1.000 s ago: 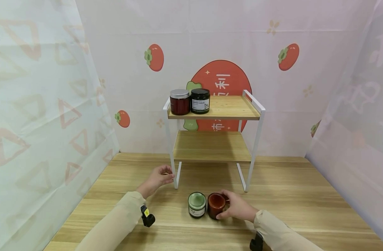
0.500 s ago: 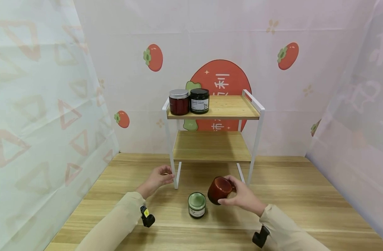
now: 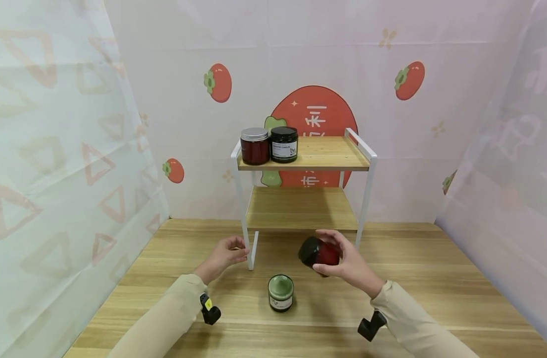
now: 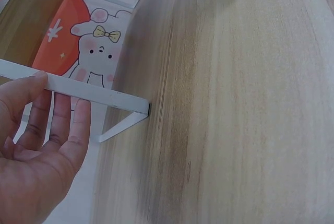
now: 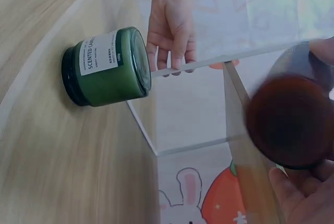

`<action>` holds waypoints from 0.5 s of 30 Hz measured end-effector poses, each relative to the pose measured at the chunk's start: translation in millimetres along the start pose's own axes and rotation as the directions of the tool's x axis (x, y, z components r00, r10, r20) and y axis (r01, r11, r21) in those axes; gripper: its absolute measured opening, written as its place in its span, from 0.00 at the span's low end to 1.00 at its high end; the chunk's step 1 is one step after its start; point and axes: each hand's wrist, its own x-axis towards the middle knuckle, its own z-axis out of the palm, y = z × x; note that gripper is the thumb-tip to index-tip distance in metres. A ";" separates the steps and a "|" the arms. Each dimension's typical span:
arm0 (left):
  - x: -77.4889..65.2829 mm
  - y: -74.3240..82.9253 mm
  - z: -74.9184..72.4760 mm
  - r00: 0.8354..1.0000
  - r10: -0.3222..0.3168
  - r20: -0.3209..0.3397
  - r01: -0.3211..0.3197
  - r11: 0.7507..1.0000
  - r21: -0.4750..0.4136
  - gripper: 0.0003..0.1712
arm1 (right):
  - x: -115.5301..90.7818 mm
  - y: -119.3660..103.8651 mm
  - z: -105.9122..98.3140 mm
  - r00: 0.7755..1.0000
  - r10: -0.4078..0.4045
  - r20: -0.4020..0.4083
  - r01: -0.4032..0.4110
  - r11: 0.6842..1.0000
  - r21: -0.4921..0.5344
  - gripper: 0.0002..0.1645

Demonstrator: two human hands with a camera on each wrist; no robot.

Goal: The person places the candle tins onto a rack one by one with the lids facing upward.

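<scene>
My right hand (image 3: 351, 266) grips a dark red candle jar (image 3: 328, 254) above the table, in front of the shelf's right side. The jar lies tilted on its side, its dark lid end towards the left; in the right wrist view its round reddish base (image 5: 289, 122) faces the camera, slightly blurred. My left hand (image 3: 225, 256) pinches the white front left leg (image 4: 88, 91) of the shelf rack, thumb on one side and fingers on the other. Between the hands, a green candle jar (image 3: 280, 292) stands upside down on its dark lid (image 5: 73, 78), its label showing.
The two-tier rack has a wooden top shelf (image 3: 331, 151) and a lower shelf (image 3: 302, 209). On the top left stand a red jar with a silver lid (image 3: 255, 146) and a dark green jar with a black lid (image 3: 284, 145). Printed cloth walls (image 3: 188, 124) enclose the wooden table.
My right hand has lifted the red candle jar off the table, up towards the shelf, tipping it from base-up onto its side. The left hand and green jar have stayed put.
</scene>
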 end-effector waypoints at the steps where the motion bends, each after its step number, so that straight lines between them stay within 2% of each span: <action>1: -0.1 0.0 -0.2 1.000 -0.001 0.001 0.001 1.000 0.001 0.09 | -0.1 0.2 -0.8 1.000 -0.002 -0.004 0.002 1.000 -0.016 0.41; 4: -0.4 0.6 -0.4 1.000 -0.003 0.000 0.003 1.000 0.002 0.09 | -1.0 2.0 -2.5 1.000 0.006 -0.018 -0.007 0.997 -0.076 0.39; 8: -0.9 1.5 -0.2 1.000 -0.003 -0.002 0.003 1.000 0.003 0.08 | -1.7 5.0 -2.7 0.999 0.033 -0.022 -0.035 0.994 -0.108 0.37; 15: -0.3 0.9 -0.2 1.000 0.002 0.005 -0.002 1.000 -0.001 0.08 | -0.5 2.9 -2.9 0.999 0.028 -0.016 -0.029 0.995 -0.096 0.37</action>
